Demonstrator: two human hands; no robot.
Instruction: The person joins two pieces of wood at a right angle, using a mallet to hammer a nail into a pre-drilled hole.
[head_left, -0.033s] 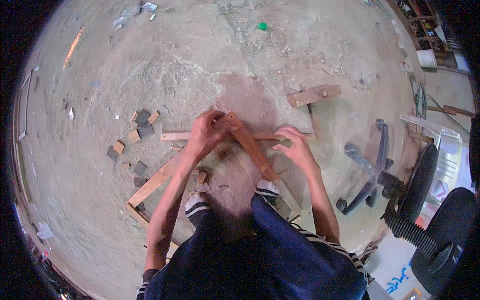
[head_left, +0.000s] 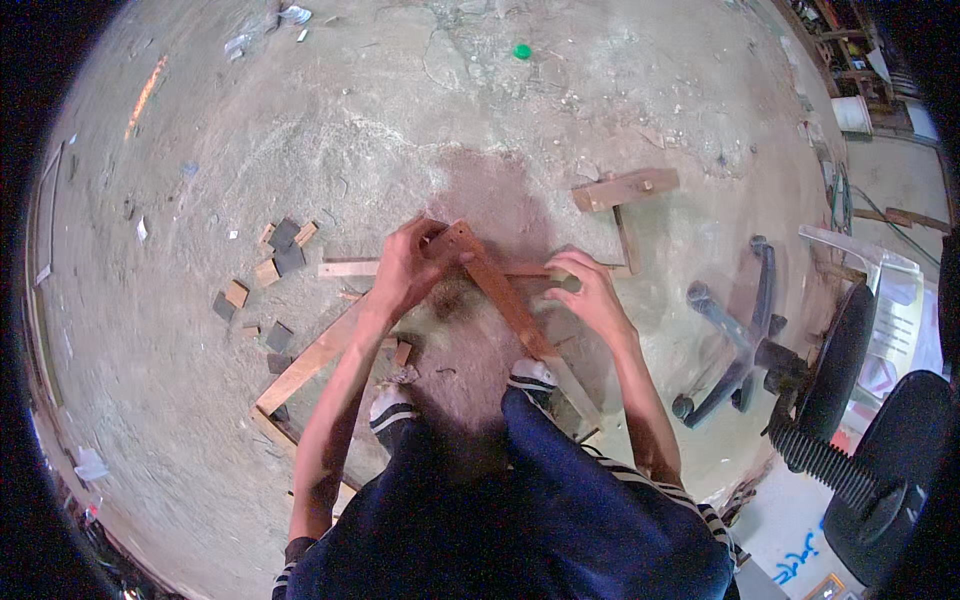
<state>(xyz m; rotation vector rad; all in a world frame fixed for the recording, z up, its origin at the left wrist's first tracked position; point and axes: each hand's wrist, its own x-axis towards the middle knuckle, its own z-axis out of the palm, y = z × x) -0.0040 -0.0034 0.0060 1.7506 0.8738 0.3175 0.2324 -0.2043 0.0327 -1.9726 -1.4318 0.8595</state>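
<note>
Two wooden planks meet near the middle in an upside-down V. The brown right-hand plank slants down to the right, with small holes at its top end. The paler left-hand plank passes under my left forearm. My left hand curls its fingers at the peak, closed on the planks' joined end; its fingertips are partly hidden. Behind the V lies a thin wooden strip, running left to right. Near that strip's right part, my right hand has thumb and fingers apart, holding nothing I can see.
Several small wood blocks and dark squares are scattered on the left. A thick wooden block lies at the back right beside a thin upright strip. A chair base and black chair pads stand on the right. A green cap lies far off.
</note>
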